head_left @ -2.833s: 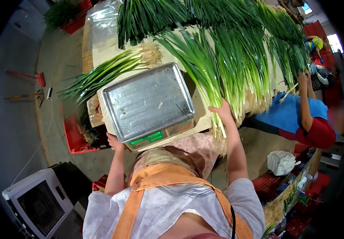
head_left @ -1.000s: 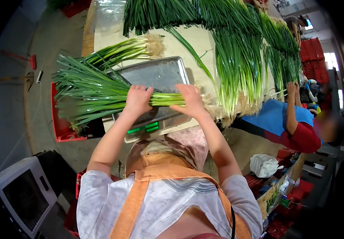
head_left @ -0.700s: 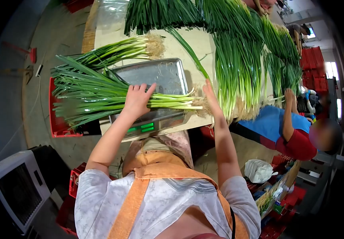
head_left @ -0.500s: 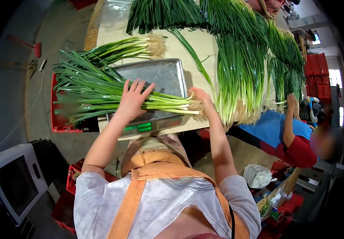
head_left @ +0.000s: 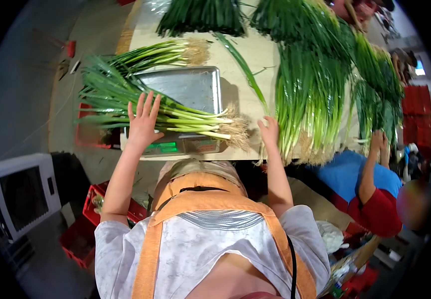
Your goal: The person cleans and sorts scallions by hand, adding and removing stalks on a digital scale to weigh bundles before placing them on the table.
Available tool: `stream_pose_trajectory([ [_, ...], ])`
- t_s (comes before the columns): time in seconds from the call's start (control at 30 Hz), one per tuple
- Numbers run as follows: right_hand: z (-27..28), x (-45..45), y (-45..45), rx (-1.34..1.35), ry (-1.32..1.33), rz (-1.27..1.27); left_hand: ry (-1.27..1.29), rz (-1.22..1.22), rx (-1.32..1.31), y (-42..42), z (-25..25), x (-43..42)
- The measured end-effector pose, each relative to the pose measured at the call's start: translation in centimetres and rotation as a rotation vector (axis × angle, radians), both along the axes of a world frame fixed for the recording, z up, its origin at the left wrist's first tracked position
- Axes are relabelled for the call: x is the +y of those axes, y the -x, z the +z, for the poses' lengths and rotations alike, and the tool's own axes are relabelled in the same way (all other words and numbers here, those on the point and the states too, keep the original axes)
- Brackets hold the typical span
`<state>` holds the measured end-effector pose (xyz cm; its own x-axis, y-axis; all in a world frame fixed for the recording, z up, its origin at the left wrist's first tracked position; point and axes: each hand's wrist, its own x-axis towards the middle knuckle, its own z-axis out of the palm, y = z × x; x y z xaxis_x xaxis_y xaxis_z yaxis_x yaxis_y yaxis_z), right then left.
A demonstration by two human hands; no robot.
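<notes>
A bunch of green onions [head_left: 190, 121] lies across the metal pan of a digital scale [head_left: 185, 82], roots to the right and leaves hanging past the left side. My left hand [head_left: 144, 122] is open, its spread fingers resting on the leafy middle of the bunch. My right hand [head_left: 269, 132] is apart from the roots, between them and a large pile of green onions [head_left: 310, 94]. Its fingers look loosely apart, with nothing visible in them. Green digits glow on the scale's display [head_left: 161, 148] near the table's front edge.
Another root-ended bunch [head_left: 158, 54] lies behind the scale, and a loose leaf [head_left: 243, 67] beside it. More green piles [head_left: 200, 17] cover the table's back. A co-worker in a red sleeve [head_left: 382, 212] stands at right. Red crates [head_left: 78, 244] and a white-framed appliance [head_left: 23, 194] are at left.
My right hand has left the root ends and moved slightly right. The left hand has shifted left along the bunch, fingers still spread. The camera view has tilted a little.
</notes>
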<state>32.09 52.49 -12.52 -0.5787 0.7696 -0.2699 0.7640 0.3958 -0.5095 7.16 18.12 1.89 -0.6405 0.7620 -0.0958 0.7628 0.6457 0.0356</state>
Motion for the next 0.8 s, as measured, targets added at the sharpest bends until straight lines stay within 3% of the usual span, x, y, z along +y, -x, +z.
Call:
stream_pose_trajectory([
  [0.03, 2.0, -0.1, -0.4, -0.132, 0.028, -0.045, 0.052, 0.058, -0.009, -0.4, 0.6, -0.7],
  [0.07, 0.5, 0.7, -1.2, -0.31, -0.139, -0.001, 0.031, 0.108, 0.003, -0.8, 0.8, -1.8],
  [0.17, 0.1, 1.1, -2.2, -0.524, -0.244, -0.027, -0.033, 0.271, 0.053, -1.9, 0.7, -5.0],
  [0.27, -2.7, 0.8, -3.7, -0.455, -0.347, 0.033, -0.063, 0.447, 0.09, -2.7, 0.2, -7.8],
  [0.4, -2.5, 1.1, -4.0, -0.406, -0.332, 0.034, -0.178, 0.627, 0.123, -3.9, -1.1, -11.0],
  [0.6, -2.5, 1.7, -3.4, -0.315, -0.273, -0.097, -0.235, 0.663, 0.111, -4.2, -1.8, -14.7],
  [0.73, -1.1, 1.4, -3.0, -0.199, -0.281, -0.017, -0.266, 0.677, 0.117, -3.8, -2.2, -16.8],
  [0.8, 1.7, 0.5, -1.8, -0.341, -0.173, 0.004, -0.298, 0.691, 0.079, -4.0, -2.4, -17.2],
])
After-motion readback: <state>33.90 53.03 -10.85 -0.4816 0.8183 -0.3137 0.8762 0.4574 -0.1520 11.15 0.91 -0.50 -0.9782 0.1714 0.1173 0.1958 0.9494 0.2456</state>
